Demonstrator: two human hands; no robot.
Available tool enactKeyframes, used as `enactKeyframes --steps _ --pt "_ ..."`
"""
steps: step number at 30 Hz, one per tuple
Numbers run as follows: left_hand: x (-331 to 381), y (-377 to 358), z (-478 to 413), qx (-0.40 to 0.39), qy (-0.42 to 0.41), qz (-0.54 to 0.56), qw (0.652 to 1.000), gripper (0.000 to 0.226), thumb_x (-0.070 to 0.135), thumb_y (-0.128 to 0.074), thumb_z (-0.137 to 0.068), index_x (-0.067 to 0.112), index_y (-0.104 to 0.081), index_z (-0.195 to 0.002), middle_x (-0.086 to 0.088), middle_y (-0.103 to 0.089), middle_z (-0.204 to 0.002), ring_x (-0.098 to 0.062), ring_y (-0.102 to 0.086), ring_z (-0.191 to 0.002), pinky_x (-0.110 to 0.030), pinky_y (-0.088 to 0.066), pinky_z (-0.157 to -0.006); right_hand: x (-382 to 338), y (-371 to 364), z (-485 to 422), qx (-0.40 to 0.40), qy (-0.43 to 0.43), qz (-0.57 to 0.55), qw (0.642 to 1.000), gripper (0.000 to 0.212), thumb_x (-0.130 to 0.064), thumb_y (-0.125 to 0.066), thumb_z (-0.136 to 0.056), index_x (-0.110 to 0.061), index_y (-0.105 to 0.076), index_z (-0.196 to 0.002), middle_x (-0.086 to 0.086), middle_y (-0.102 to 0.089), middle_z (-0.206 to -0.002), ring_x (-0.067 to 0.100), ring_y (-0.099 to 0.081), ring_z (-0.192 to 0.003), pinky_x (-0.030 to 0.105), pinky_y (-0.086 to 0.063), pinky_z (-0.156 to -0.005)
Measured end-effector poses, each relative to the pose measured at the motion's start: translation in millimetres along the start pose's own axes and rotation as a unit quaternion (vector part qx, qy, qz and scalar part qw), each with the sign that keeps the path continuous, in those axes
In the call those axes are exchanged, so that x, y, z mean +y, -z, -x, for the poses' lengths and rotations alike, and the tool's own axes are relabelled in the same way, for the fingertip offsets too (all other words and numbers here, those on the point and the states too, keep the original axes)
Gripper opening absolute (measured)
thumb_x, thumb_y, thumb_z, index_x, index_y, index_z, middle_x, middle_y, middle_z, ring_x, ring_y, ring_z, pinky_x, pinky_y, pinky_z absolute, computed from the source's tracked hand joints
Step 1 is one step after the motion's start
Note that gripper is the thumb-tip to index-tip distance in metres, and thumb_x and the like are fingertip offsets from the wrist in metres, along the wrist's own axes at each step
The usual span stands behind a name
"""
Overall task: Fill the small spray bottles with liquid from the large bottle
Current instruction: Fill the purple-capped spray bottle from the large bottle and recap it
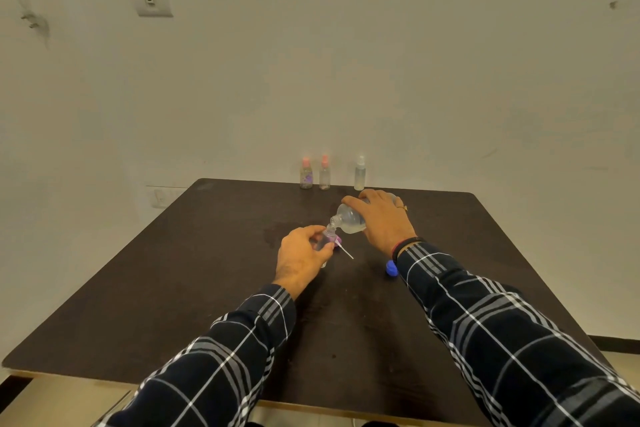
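Note:
My right hand (pixel 381 218) grips the large clear bottle (pixel 349 218), tipped to the left with its mouth over the open neck of a small clear spray bottle (pixel 325 241). My left hand (pixel 301 256) holds that small bottle upright on the dark table (pixel 173 288). Its purple spray head with a white dip tube (pixel 341 247) lies on the table just right of the small bottle. A blue cap (pixel 391 268) lies by my right wrist. Three more small spray bottles stand at the far edge: two with pink tops (pixel 306 173) (pixel 325 173) and one with a white top (pixel 360 173).
A pale wall rises directly behind the table's far edge. A damp-looking patch (pixel 277 230) marks the tabletop left of the small bottle. The table's near edge runs below my sleeves.

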State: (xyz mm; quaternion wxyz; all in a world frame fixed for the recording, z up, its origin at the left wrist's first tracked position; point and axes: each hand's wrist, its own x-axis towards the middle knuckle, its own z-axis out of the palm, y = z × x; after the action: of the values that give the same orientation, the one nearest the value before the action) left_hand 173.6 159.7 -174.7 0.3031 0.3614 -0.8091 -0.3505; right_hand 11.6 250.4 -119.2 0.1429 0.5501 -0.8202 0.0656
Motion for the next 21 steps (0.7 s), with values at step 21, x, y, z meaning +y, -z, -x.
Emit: enactKeyframes --steps 21 --pt "-2.1 1.7 -1.1 0.005 0.001 -0.009 1.0 0.042 0.039 -0.077 -0.086 0.026 -0.069 -0.125 0.009 -0.068 -0.107 -0.008 -0.064 -0.096 -0.034 -0.057 -0.094 -3.5 3.0 0.5 0.003 0.004 0.008 1.0 0.074 -0.017 -0.075 -0.083 -0.041 -0.038 -0.142 0.005 -0.042 -0.141 0.029 -0.037 -0.136 0.062 -0.033 -0.107"
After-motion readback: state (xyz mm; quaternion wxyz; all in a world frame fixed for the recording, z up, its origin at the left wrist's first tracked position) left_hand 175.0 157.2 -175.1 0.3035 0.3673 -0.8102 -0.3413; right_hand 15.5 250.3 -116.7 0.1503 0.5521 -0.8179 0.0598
